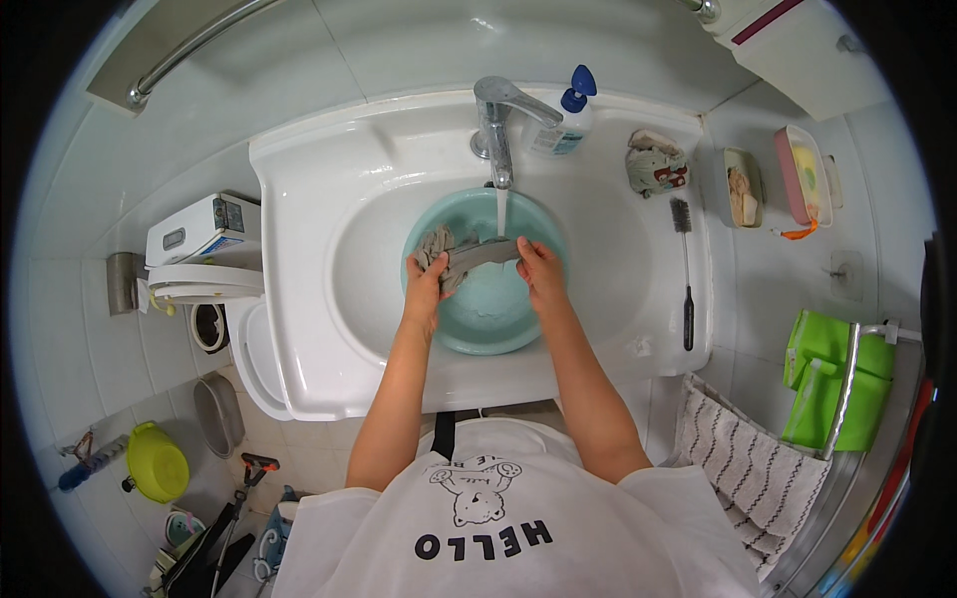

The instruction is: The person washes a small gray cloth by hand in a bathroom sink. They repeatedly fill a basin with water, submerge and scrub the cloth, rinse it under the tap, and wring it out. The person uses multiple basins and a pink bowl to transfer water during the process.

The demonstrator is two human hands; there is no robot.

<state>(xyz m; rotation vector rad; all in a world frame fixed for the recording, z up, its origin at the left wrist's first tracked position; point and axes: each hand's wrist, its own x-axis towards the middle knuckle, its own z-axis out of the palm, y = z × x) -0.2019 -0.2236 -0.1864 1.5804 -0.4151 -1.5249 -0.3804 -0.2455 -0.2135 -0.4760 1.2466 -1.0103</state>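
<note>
A wet-looking grey cloth point(486, 254) is stretched between my two hands, over a light teal plastic basin point(493, 342). My left hand point(426, 288) grips its bunched end, and folds of fabric stick out past the fingers. Between thumb and fingers, my right hand point(541, 270) pinches the narrower end. Water runs from the chrome faucet point(495, 119) into the basin just behind the cloth. Inside, the water point(490, 295) looks clear with some ripples. The basin sits in the bowl of a white sink point(359, 247).
Behind the faucet's right side stands a pump bottle point(557, 134) with a blue top. A crumpled patterned cloth point(656, 164) and a bottle brush point(682, 261) lie on the sink's right ledge. Wall-mounted soap holders point(742, 187) and a striped towel point(748, 463) are at right.
</note>
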